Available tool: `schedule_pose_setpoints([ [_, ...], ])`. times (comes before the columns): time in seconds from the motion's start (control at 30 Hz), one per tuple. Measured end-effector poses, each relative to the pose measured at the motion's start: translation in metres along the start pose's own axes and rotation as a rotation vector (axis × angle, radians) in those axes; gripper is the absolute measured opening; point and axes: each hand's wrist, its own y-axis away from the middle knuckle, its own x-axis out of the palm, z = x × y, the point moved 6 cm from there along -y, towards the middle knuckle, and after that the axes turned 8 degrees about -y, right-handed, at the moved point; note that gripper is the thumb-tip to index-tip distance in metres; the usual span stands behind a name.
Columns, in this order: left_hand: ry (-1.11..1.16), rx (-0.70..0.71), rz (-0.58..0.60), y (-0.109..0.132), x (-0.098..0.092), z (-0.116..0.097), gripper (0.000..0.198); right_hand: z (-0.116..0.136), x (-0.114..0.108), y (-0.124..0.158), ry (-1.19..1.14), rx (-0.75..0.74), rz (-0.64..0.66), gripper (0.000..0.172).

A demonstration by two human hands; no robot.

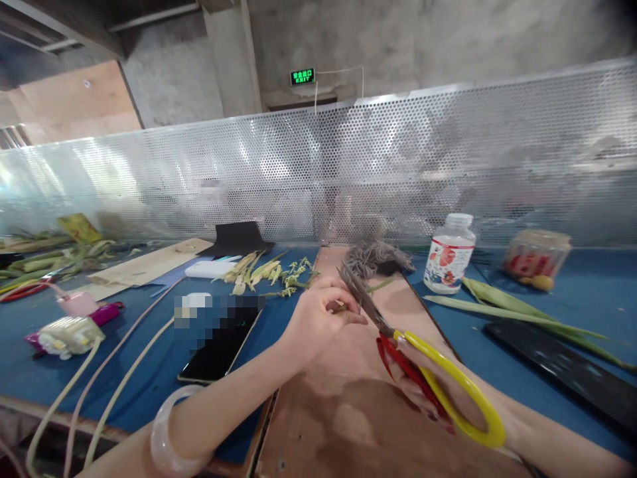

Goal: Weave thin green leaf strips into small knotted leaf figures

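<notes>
My left hand [322, 317] is raised over the middle of the bench with its fingers curled in a pinch. A small brownish bit shows between the fingertips, too little of it to name. My right hand [407, 380] grips a pair of scissors [369, 300], one handle loop yellow and the other red. The blades point up and away, just right of my left fingers, and look nearly closed. Behind the hands lies a tangle of grey yarn-like strands [377, 257]. Left of it are pale green leafy sprigs [269, 271].
A phone [223, 342], charger cables [130, 355] and a power adapter [70, 335] lie left. On the right stand a labelled bottle [449, 255] and a jar [537, 255], near long green leaves [512, 309] and a dark slab [562, 362]. A perforated metal screen [279, 172] closes the back.
</notes>
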Motion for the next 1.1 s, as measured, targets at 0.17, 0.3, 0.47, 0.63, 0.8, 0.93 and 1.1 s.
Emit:
schedule_pose_setpoints([
  [0.17,0.031,-0.002,0.019,0.002,0.001,-0.001,0.012,0.004,0.006,0.003,-0.055,-0.009,0.056,0.049],
  [0.3,0.077,-0.038,0.072,0.003,0.005,0.001,0.013,0.008,0.006,0.004,-0.022,-0.049,0.002,0.043],
  [0.47,0.146,-0.075,0.134,0.004,0.011,0.008,0.016,0.014,0.007,0.005,-0.019,-0.012,-0.041,0.050],
  [0.63,0.108,-0.049,0.205,0.006,0.011,0.004,0.017,0.026,0.010,0.006,-0.061,0.033,-0.064,0.048],
  [0.8,0.344,-0.070,0.183,0.001,0.004,0.005,0.018,0.039,0.012,0.009,-0.065,0.015,-0.025,0.047],
  [0.93,0.508,-0.295,0.011,-0.003,-0.004,0.034,0.018,0.045,0.014,0.013,-0.219,0.062,0.170,0.054],
  [1.1,0.265,-0.489,-0.051,-0.005,-0.011,0.073,0.037,0.045,0.015,0.019,-0.229,0.128,0.331,0.068],
])
